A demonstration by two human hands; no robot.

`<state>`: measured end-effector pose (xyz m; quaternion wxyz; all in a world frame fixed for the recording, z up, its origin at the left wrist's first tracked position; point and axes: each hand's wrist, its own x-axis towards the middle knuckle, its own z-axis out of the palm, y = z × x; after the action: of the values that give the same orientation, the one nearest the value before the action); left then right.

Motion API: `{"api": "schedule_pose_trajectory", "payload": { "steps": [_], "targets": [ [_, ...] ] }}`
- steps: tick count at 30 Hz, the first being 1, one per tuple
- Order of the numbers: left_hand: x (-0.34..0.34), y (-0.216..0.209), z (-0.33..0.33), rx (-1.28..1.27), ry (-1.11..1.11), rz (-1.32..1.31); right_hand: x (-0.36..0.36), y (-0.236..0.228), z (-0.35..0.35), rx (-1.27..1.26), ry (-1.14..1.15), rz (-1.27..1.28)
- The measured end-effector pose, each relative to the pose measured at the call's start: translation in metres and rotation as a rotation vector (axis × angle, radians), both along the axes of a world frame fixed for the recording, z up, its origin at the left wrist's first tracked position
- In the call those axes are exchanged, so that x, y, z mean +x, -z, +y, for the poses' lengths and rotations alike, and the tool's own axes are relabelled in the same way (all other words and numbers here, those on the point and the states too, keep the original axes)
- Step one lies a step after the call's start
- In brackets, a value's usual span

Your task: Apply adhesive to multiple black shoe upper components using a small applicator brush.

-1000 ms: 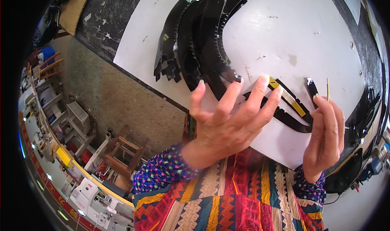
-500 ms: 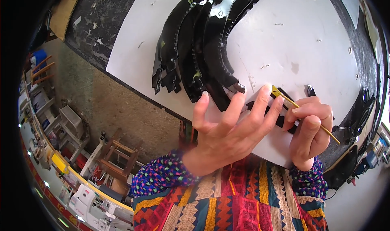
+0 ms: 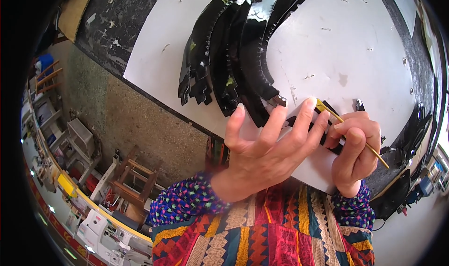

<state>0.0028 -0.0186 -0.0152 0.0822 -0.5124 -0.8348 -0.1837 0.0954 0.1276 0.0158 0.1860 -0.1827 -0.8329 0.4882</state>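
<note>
My right hand [image 3: 356, 146] is closed in a pen grip around a thin brush with a yellow handle [image 3: 351, 129]; its tip points up and left, touching or just over the small black strip [image 3: 335, 146] I am working on. My left hand [image 3: 269, 149] is spread open and pinches nothing; its fingertips [image 3: 311, 102] rest on or just above the near end of that strip, steadying it, though my palm hides most of the piece. The strip lies on the white board [image 3: 355, 46], just below the fan of curved black plastic panels [image 3: 234, 55] stacked at the board's upper left. I judge the work to be midway: the brush is at the strip, the big panels look untouched right now, and I cannot tell how much of the strip is already coated.
</note>
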Motion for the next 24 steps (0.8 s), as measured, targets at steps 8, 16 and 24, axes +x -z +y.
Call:
{"api": "schedule_pose_trajectory", "payload": {
  "steps": [8, 16, 24],
  "targets": [
    [-0.002, 0.0, -0.001, -0.004, 0.01, 0.01, -0.003, 0.004, 0.001, 0.061, -0.051, 0.036],
    [0.001, 0.003, 0.0, 0.018, -0.004, 0.002, 0.001, 0.006, 0.0, -0.061, 0.017, 0.064],
    [0.004, 0.006, 0.0, 0.03, -0.02, -0.019, 0.005, 0.007, 0.003, 0.535, 0.015, -0.057]
  ]
}}
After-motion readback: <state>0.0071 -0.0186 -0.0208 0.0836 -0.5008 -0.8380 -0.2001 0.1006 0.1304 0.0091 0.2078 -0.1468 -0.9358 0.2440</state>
